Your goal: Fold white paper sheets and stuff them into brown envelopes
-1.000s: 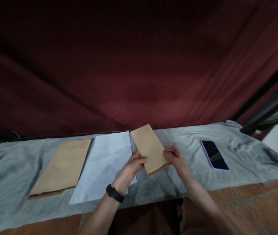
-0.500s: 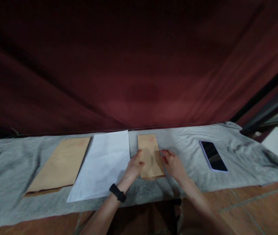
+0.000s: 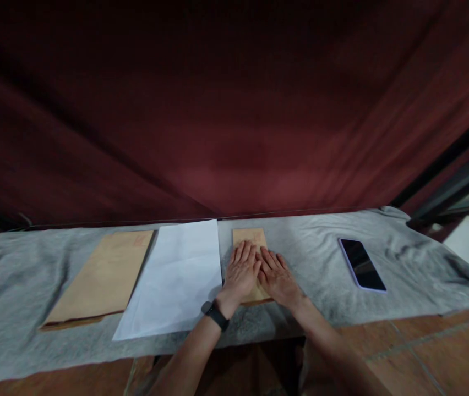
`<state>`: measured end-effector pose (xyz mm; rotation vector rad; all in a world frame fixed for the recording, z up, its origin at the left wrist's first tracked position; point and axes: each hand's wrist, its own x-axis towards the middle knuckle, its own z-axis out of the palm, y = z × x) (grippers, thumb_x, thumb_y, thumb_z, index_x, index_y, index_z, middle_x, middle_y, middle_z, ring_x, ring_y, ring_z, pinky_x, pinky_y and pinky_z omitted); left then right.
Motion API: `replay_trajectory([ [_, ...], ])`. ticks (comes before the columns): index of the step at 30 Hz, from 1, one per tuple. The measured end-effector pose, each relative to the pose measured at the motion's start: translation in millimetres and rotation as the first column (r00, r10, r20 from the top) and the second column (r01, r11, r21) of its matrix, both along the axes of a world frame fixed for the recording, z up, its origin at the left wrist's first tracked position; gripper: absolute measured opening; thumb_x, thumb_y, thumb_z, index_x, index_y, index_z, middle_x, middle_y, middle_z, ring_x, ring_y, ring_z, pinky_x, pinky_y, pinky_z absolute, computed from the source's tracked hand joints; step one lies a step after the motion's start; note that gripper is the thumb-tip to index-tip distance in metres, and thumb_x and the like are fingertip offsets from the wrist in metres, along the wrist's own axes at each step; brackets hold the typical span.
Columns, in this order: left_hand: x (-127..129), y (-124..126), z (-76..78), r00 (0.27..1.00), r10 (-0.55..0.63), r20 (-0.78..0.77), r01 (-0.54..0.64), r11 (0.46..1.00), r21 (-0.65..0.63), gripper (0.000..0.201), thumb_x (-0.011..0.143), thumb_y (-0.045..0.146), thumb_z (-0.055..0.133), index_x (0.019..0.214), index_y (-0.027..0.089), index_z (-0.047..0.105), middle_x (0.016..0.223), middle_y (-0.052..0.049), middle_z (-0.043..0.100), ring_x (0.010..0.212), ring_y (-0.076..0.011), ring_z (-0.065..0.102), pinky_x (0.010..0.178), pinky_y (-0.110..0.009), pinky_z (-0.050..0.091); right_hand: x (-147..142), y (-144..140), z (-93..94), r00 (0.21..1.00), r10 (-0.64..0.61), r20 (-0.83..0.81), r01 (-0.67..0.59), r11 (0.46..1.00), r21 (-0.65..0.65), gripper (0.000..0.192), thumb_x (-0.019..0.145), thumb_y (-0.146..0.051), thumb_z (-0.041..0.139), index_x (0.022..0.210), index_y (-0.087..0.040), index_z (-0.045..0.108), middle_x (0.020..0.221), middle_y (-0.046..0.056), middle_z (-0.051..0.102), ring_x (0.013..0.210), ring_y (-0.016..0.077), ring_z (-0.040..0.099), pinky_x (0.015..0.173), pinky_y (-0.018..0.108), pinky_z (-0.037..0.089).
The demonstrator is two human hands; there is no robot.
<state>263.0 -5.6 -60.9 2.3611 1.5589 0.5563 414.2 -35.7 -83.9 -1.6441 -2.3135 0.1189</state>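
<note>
Grey cloth-covered table [image 3: 321,258] under dark red curtain [image 3: 234,121] | left hand [image 3: 241,270] and right hand [image 3: 276,279] pressing flat, fingers spread, gripping nothing, on small brown paper envelope [image 3: 250,237] | plain white paper sheet [image 3: 176,275] lying loose at 9 o'clock, looking not yet inserted

A: what's the layout on that cloth [image 3: 312,258]?
B: left to right: big envelope [image 3: 102,278], paper [image 3: 176,275] just beside it, small envelope [image 3: 250,237] under both hands, phone [image 3: 361,263] well off right.
</note>
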Motion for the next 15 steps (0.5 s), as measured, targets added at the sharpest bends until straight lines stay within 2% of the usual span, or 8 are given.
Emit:
replay_trajectory([
  [4, 8.5, 21.6, -11.6, 1.0, 0.011, -0.013, -0.011, 1.0, 0.025, 0.054, 0.101, 0.028, 0.03, 0.154, 0.02, 0.039, 0.162, -0.008, 0.037, 0.153, -0.0247, 0.025, 0.126, -0.049, 0.013, 0.6, -5.8, 3.0, 1.0, 0.022, 0.0, -0.022, 0.999, -0.045, 0.054, 0.1, -0.029, 0.041, 0.153, -0.015, 0.043, 0.16, 0.013, 0.036, 0.148, 0.0279, 0.035, 0.121, 0.049, 0.027],
  [8, 13.0, 34.9, -14.1, 0.999, 0.029, -0.032, -0.027, 0.999, 0.039, 0.053, 0.1, 0.026, 0.032, 0.152, 0.021, 0.042, 0.161, -0.007, 0.04, 0.152, -0.0257, 0.028, 0.126, -0.05, 0.012, 10.2, -12.8, 12.2, 0.994, 0.097, -0.043, -0.104, 0.976, -0.194, 0.064, 0.097, -0.035, 0.05, 0.156, -0.015, 0.036, 0.163, 0.013, 0.032, 0.151, 0.0257, 0.031, 0.123, 0.047, 0.025],
  [11, 12.7, 35.7, -12.0, 0.998, 0.025, -0.051, -0.024, 1.0, 0.015, 0.053, 0.1, 0.027, 0.034, 0.151, 0.02, 0.044, 0.161, -0.008, 0.04, 0.152, -0.0275, 0.028, 0.126, -0.05, 0.013, 27.7, -13.6, 23.1, 0.973, 0.196, -0.125, -0.226, 0.923, -0.31, 0.072, 0.091, -0.038, 0.06, 0.156, -0.02, 0.035, 0.165, 0.01, 0.027, 0.152, 0.023, 0.027, 0.125, 0.044, 0.023],
  [15, 9.1, 22.7, -9.5, 0.998, -0.03, -0.049, 0.028, 0.999, -0.026, 0.051, 0.1, 0.027, 0.037, 0.15, 0.022, 0.046, 0.16, -0.007, 0.041, 0.152, -0.0273, 0.028, 0.126, -0.05, 0.015, 47.7, -13.8, 33.5, 0.932, 0.277, -0.232, -0.352, 0.842, -0.409, 0.077, 0.083, -0.038, 0.072, 0.153, -0.028, 0.042, 0.166, 0.004, 0.028, 0.153, 0.0211, 0.025, 0.125, 0.039, 0.023],
])
